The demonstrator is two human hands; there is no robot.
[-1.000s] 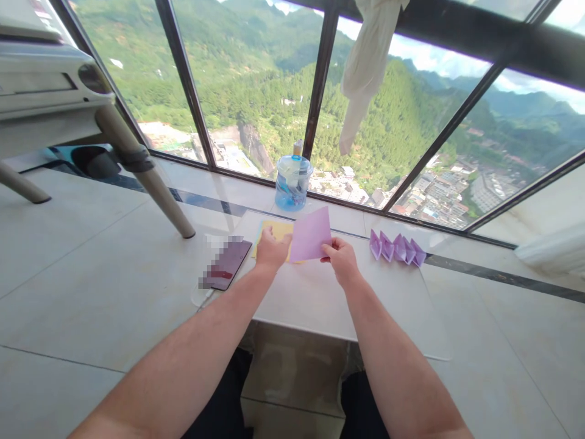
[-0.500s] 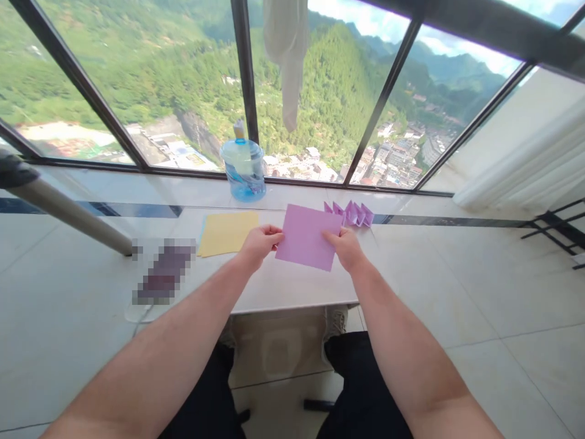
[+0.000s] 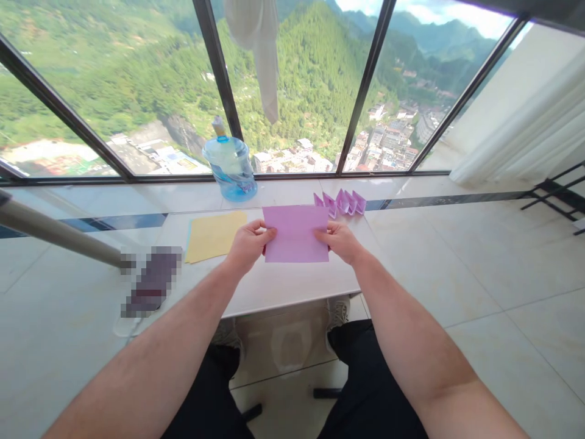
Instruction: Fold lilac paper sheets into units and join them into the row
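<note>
A flat sheet of purple paper (image 3: 296,235) is held up above the low white table (image 3: 274,289), between my two hands. My left hand (image 3: 248,245) pinches its left edge, thumb on the near face and fingers behind. On the opposite edge, my right hand (image 3: 342,241) grips the sheet the same way. Just behind the sheet, to the right, stand several folded purple paper pieces (image 3: 345,203) in a row. Left of my left hand lies a stack of yellow paper (image 3: 214,238), with a light blue edge showing beneath it.
A blue water jug (image 3: 232,171) stands by the window behind the table. Off the table's left side are a blurred-out dark object (image 3: 153,280) and a slanting pole (image 3: 68,231). A black metal rack (image 3: 560,198) sits at the far right.
Both hands have levelled the purple sheet, which was tilted, and my left thumb now lies further over its face. The whole view has shifted slightly.
</note>
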